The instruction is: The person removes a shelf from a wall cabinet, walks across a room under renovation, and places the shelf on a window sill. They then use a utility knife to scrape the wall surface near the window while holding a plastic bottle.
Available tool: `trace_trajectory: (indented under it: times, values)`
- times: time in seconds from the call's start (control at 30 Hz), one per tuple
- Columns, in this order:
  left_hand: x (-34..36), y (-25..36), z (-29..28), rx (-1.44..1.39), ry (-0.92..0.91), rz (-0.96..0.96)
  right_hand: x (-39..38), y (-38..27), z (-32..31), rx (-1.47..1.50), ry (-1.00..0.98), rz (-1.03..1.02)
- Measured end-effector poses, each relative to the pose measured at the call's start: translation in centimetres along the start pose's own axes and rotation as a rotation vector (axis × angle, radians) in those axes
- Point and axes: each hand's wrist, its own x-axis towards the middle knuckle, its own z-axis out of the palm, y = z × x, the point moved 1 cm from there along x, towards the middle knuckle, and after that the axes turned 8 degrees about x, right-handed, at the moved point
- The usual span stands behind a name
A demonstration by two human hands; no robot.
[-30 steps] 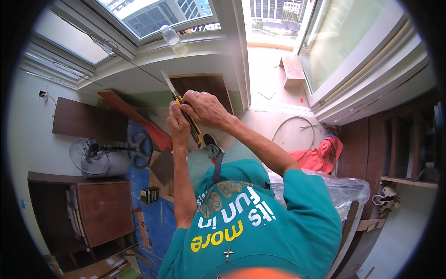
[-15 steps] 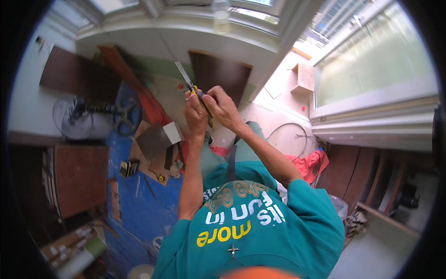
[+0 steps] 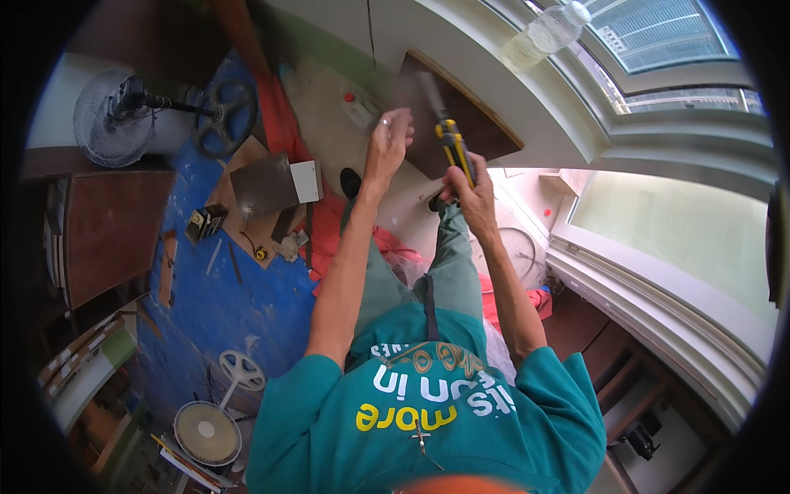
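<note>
My right hand (image 3: 467, 188) is raised in front of me and grips a yellow and black utility knife (image 3: 454, 146). Its long blade (image 3: 431, 89) points up and away, blurred, in front of a dark brown panel (image 3: 481, 132) that leans against the wall under the window. Just left of the knife is my left hand (image 3: 388, 142), lifted to about the same height with a ring on one finger; its fingers are loosely spread and hold nothing. Below both forearms are my teal shirt and green trousers.
A plastic bottle (image 3: 545, 34) lies on the window sill above the panel. On the blue floor sheet (image 3: 222, 305) lie a grey board (image 3: 263, 188), a white box (image 3: 305, 181) and small tools. A standing fan (image 3: 109, 117), a second fan (image 3: 206, 430) and a brown cabinet (image 3: 111, 230) stand at the left.
Both hands were together on the knife before; now my left hand has come off it and sits to its left. The view has swung, so the window moved to the right.
</note>
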Motion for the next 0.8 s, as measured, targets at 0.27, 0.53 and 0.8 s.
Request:
trace_trajectory:
  times: [0.27,0.53,0.8]
  values:
    - [15.9,-5.1,4.5,0.198,0.311,-0.054,5.5,0.5,-5.5,-0.038,0.153,0.013]
    - [17.4,-7.7,5.5,0.100,0.217,-0.222,9.5,-1.5,-8.2,-0.292,0.098,0.118]
    - [17.5,-8.2,5.9,-0.002,0.359,-0.227,9.9,-4.8,-9.7,-0.420,0.057,0.130]
